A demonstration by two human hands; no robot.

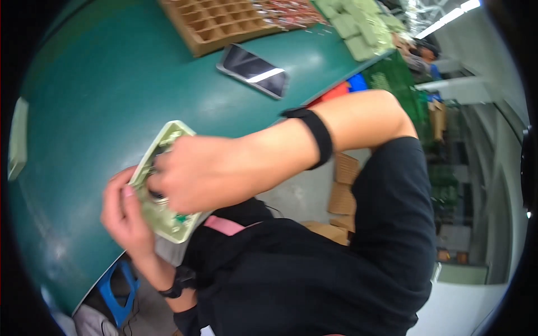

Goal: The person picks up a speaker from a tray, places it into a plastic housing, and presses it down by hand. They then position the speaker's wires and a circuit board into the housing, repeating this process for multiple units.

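Observation:
A pale green plastic housing (168, 228), an open shallow shell with moulded ribs inside, is held tilted at the table's near edge. My left hand (124, 215) grips it along its left side, with the fingers wrapped over the rim. Over the open side lies my right hand (196, 171), its fingers curled down into the shell. Dark parts show beside those fingertips, but blur and the hand itself hide what they pinch. A small green piece (180, 218) sits inside the shell near its lower end.
A phone (255, 70) lies on the green table (101, 95). Beyond it stand a divided cardboard box (210, 42) with reddish small parts and a stack of pale green housings (358, 33). Another pale green piece (18, 140) lies far left. A blue stool (119, 291) is below the edge.

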